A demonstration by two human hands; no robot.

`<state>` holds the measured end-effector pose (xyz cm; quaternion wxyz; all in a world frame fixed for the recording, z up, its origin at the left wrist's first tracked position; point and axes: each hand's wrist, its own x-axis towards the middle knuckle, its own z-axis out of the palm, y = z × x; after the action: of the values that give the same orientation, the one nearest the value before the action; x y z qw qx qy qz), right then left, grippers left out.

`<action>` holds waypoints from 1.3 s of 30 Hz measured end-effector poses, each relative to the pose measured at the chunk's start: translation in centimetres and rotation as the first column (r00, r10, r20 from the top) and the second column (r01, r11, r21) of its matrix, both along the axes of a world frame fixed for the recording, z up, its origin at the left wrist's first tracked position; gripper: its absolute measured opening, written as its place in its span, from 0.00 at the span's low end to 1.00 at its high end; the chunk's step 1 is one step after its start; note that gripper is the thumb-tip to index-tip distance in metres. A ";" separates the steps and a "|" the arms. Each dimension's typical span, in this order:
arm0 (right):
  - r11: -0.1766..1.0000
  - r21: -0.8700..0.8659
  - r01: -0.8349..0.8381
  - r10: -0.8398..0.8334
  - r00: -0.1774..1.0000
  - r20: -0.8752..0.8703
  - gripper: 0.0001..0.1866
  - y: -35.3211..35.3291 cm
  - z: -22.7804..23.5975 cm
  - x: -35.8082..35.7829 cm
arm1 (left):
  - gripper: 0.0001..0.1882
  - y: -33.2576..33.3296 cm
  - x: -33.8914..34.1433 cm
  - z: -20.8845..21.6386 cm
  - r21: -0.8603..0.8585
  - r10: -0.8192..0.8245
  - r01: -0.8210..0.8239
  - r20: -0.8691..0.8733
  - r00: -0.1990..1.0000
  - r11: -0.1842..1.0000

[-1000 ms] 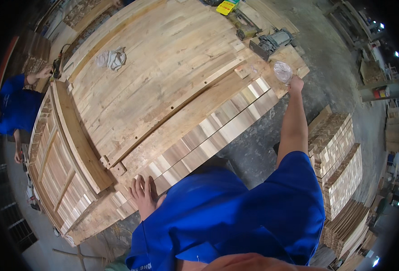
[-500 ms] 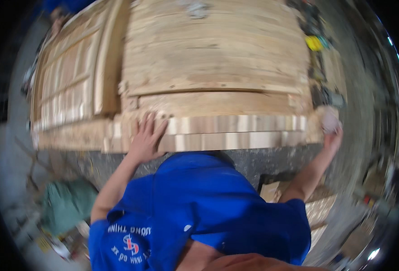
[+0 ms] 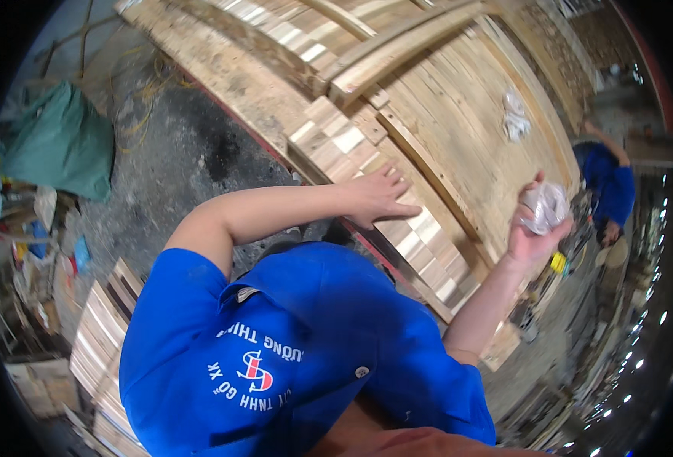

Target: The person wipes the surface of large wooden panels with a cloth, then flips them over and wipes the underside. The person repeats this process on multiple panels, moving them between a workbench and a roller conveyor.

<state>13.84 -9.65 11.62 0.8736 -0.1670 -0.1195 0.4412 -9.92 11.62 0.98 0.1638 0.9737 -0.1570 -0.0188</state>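
My left hand lies with fingers spread on a long wooden strip made of light and dark blocks glued together. Up off the work, my right hand is wrapped round a crumpled clear plastic bag. What the bag contains, if anything, I cannot make out. Beyond the strip is a wide wooden panel with a raised frame. A second crumpled plastic bag rests on that panel.
A slatted wooden frame lies at the far side of the workbench. On the floor at left sits a green sack, with striped boards at lower left. Another person in blue bends down at far right.
My view has turned, so the bench now runs diagonally. My right hand has come up from the strip's right end with the plastic bag. My left hand stays on the strip.
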 end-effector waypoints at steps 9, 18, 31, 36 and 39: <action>0.768 -0.161 -0.620 0.624 0.781 -0.028 0.36 21.6 -1.0 -9.8 | 0.28 -2.0 -4.2 -6.2 -0.134 0.124 -0.048 0.647 0.753 0.990; 0.475 -0.870 -0.130 0.756 0.567 0.328 0.29 32.4 -3.7 -17.6 | 0.24 -3.6 -6.5 -9.4 -0.076 0.153 -0.200 0.901 0.405 0.977; 0.221 -0.960 0.174 0.958 -0.224 0.180 0.22 40.6 -11.0 -23.2 | 0.23 -3.9 -6.5 -10.6 -0.025 0.080 -0.132 0.898 0.432 0.991; 0.148 -0.958 0.245 0.942 -0.329 0.062 0.20 40.9 -12.3 -23.2 | 0.25 -3.9 -6.5 -10.8 0.044 0.025 -0.153 0.905 0.426 0.987; 0.143 -0.955 0.260 0.944 -0.326 0.053 0.19 41.1 -12.8 -22.9 | 0.25 -4.1 -6.7 -10.7 0.033 0.052 -0.183 0.897 0.439 0.983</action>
<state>-9.06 31.49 -1.18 -0.0466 -0.6933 -0.5016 0.5154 -16.59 7.51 -9.67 -0.0032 0.8547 -0.1500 0.4970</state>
